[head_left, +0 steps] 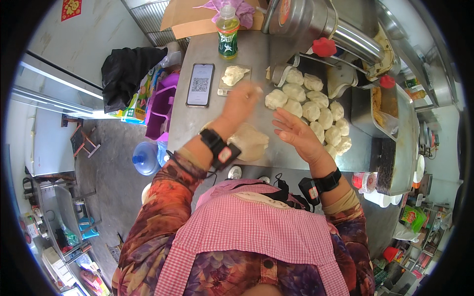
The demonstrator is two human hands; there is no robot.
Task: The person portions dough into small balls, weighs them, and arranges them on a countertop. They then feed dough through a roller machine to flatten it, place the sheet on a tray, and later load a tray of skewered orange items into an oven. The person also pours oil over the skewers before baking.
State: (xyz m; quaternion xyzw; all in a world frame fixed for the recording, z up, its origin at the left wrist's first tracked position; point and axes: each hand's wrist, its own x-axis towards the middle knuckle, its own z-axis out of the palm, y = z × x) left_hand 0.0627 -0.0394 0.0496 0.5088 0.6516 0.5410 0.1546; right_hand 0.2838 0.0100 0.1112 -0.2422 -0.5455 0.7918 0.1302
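My left hand (pixel 239 102), blurred with its fingers bent, is raised over the steel table just below a small scale (pixel 223 91) bearing a lump of pale dough (pixel 233 74); what it holds, if anything, is unclear. A flattened piece of dough (pixel 247 144) lies under my left wrist near the front edge. My right hand (pixel 294 130) is open, fingers apart and empty, beside several round dough pieces (pixel 310 111) grouped on the right. A phone (pixel 200 85) lies left of the scale.
Behind stand a green-labelled bottle (pixel 227 37) and a cardboard box (pixel 177 17). A steel machine with red knobs (pixel 324 47) occupies the back right. A steel tray (pixel 405 148) is at right. Purple crates (pixel 160 108) and a blue water jug (pixel 145 158) sit beside the table (pixel 185 138) at left.
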